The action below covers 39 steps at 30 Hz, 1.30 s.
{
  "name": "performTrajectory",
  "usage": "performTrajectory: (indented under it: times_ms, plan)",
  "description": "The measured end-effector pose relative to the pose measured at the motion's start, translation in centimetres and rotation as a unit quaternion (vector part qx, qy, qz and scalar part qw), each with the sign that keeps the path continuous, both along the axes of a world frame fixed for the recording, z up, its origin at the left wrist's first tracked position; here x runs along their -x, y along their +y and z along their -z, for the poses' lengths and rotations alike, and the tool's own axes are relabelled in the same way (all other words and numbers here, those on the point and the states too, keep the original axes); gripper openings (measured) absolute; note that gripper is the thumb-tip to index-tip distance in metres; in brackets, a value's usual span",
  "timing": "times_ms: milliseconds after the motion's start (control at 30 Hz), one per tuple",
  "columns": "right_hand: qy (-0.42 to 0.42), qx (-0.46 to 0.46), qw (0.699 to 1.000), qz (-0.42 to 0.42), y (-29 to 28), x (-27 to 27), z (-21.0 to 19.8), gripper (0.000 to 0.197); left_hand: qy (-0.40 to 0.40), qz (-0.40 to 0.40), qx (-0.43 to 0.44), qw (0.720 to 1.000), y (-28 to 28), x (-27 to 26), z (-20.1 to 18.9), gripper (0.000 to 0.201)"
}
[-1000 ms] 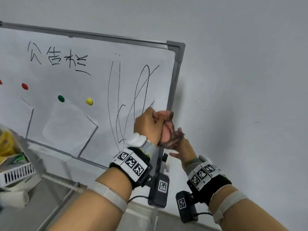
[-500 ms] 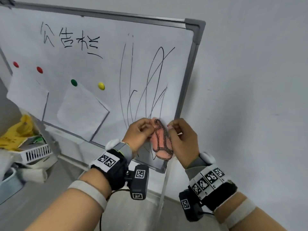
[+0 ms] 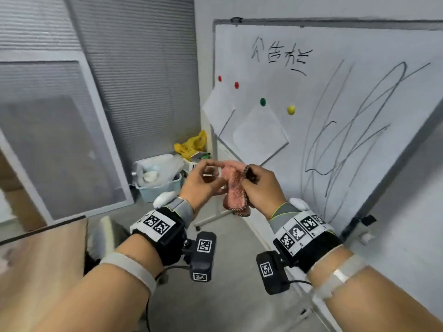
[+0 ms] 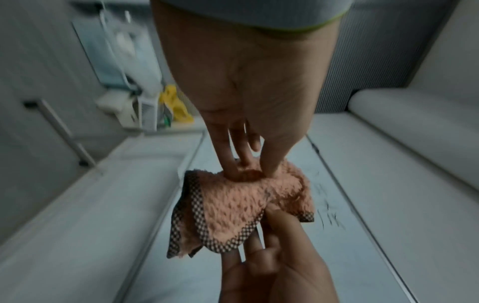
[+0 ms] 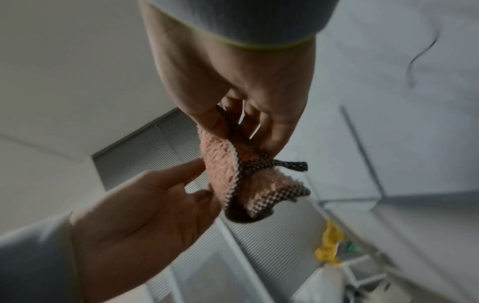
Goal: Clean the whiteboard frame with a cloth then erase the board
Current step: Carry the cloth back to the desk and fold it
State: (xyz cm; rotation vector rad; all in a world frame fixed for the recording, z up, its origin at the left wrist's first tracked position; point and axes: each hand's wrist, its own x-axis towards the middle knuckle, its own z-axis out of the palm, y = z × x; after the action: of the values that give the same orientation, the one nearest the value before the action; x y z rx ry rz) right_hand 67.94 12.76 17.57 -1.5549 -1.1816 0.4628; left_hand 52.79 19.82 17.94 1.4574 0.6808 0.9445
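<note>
A pink fuzzy cloth [image 3: 233,188] with a dark checked border hangs bunched in the air between both hands, off the whiteboard [image 3: 359,75]. My left hand [image 3: 217,167] pinches its upper edge between thumb and fingers; the left wrist view shows those fingertips [image 4: 234,170] dug into the pile [image 4: 233,207]. From the other side my right hand [image 3: 249,177] grips the cloth [image 5: 225,164], with the border running under its fingers [image 5: 269,141]. The board's grey frame [image 3: 311,21] runs along the top. Black characters [image 3: 280,55] and long scribbles [image 3: 354,125] mark the surface.
Coloured magnets [image 3: 263,101] pin white paper sheets [image 3: 260,134] on the board's left part. A pale blue bin [image 3: 158,185], a white basket and a yellow bag [image 3: 191,144] sit on the floor in the corner. A wooden tabletop [image 3: 40,257] is at lower left.
Both hands have come away from the board's right frame edge and now hold the cloth in the air. The head view has swung left, showing the corner and blinds.
</note>
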Motion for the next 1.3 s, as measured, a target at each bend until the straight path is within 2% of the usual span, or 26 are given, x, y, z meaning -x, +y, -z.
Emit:
performTrajectory:
  times_ms: [67, 133, 167, 200, 267, 333, 500, 634, 700, 767, 834, 867, 934, 1000, 1034, 1067, 1134, 1200, 1234, 1301]
  plan:
    - [0.028, 0.016, 0.998, -0.046, 1.4, 3.0, -0.2, 0.02, 0.049, -0.061, -0.009, 0.997, 0.3, 4.3, 0.2, 0.055]
    - [0.067, 0.038, 0.989, -0.127, 3.3, 8.6, -0.3, 0.023, 0.07, -0.11, 0.03, 0.991, 0.1, 11.2, 0.5, 0.076]
    - [0.091, 0.042, 0.984, -0.145, 3.9, 10.2, -0.3, 0.028, 0.064, -0.099, 0.063, 0.991, -0.2, 13.2, 0.7, 0.072]
    - [0.112, 0.042, 0.978, -0.173, 4.6, 12.3, -0.4, 0.031, 0.048, -0.087, 0.093, 0.991, -0.4, 15.6, 1.1, 0.058]
    - [0.129, 0.053, 0.963, -0.229, 6.3, 18.2, -0.3, 0.033, -0.002, -0.121, 0.125, 0.985, -1.1, 21.9, 2.2, 0.024]
    - [0.135, 0.058, 0.957, -0.25, 7.6, 21.4, 0.1, 0.032, -0.04, -0.155, 0.142, 0.977, -1.7, 25.4, 2.7, 0.005]
    - [0.147, 0.109, 0.931, -0.316, 11.4, 31.8, 4.0, 0.038, -0.091, -0.271, 0.161, 0.945, -1.2, 35.3, 6.1, 0.008]
    - [0.197, 0.181, 0.894, -0.36, 14.5, 39.0, 8.3, 0.038, -0.091, -0.404, 0.184, 0.892, -0.1, 42.1, 9.8, 0.013]
    - [0.194, 0.202, 0.885, -0.372, 16.1, 41.9, 10.1, 0.04, -0.086, -0.461, 0.19, 0.862, 0.3, 45.6, 11.4, 0.016]
    - [0.146, 0.217, 0.896, -0.359, 18.1, 44.3, 12.0, 0.041, -0.067, -0.503, 0.19, 0.841, 0.9, 49.2, 13.3, 0.016]
    - [0.044, 0.242, 0.91, -0.334, 19.2, 44.3, 12.8, 0.033, -0.053, -0.491, 0.192, 0.848, 1.0, 50.5, 13.6, 0.018]
    - [-0.013, 0.273, 0.902, -0.335, 19.9, 44.8, 13.1, 0.028, -0.049, -0.473, 0.192, 0.858, 1.4, 51.3, 13.6, 0.018]
    - [-0.089, 0.302, 0.871, -0.378, 20.4, 45.4, 13.3, 0.027, -0.023, -0.425, 0.178, 0.887, 2.0, 51.7, 12.9, 0.014]
    - [-0.111, 0.259, 0.83, -0.482, 21.0, 46.9, 12.9, 0.052, 0.001, -0.378, 0.168, 0.911, 3.1, 51.8, 12.1, 0.012]
    - [-0.108, 0.234, 0.8, -0.541, 21.0, 47.7, 12.7, 0.063, 0.008, -0.357, 0.17, 0.918, 3.4, 51.9, 11.8, 0.011]
    - [-0.109, 0.216, 0.767, -0.595, 20.8, 48.5, 12.2, 0.065, 0.014, -0.337, 0.176, 0.925, 3.6, 51.9, 11.5, 0.009]
    - [-0.119, 0.199, 0.715, -0.659, 21.2, 49.6, 12.0, 0.046, 0.036, -0.32, 0.182, 0.929, 4.0, 52.3, 10.9, 0.008]
    - [-0.096, 0.201, 0.683, -0.696, 21.7, 49.9, 12.3, 0.021, 0.043, -0.361, 0.159, 0.918, 3.7, 52.4, 9.6, 0.012]
    - [-0.057, 0.21, 0.677, -0.703, 21.5, 50.0, 12.4, 0.014, 0.036, -0.388, 0.144, 0.91, 3.6, 52.7, 9.4, 0.016]
    - [0.043, 0.228, 0.664, -0.711, 20.7, 50.0, 12.7, 0.015, 0.035, -0.413, 0.134, 0.9, 2.9, 53.0, 9.0, 0.027]
